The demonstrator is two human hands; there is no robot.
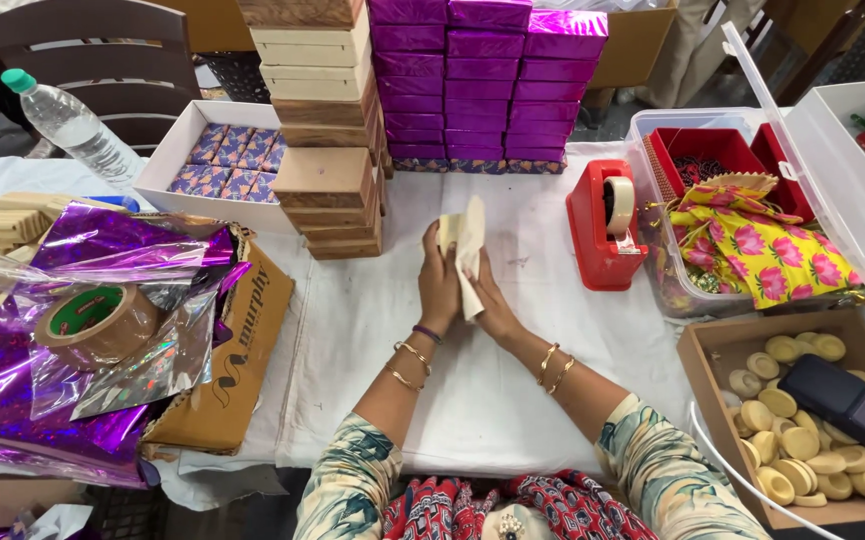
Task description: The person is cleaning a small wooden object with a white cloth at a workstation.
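Observation:
My left hand and my right hand are pressed together over the white tablecloth, both closed on a small cream-coloured cloth pouch that stands up between the palms. Just beyond the hands rises a stack of plain wooden boxes. To its right stands a wall of boxes wrapped in shiny purple foil. A red tape dispenser sits to the right of the hands.
Crumpled purple foil sheets with a brown tape roll lie at left, by a water bottle and a white tray of patterned boxes. At right are a clear bin of floral cloth and a cardboard box of round pale discs.

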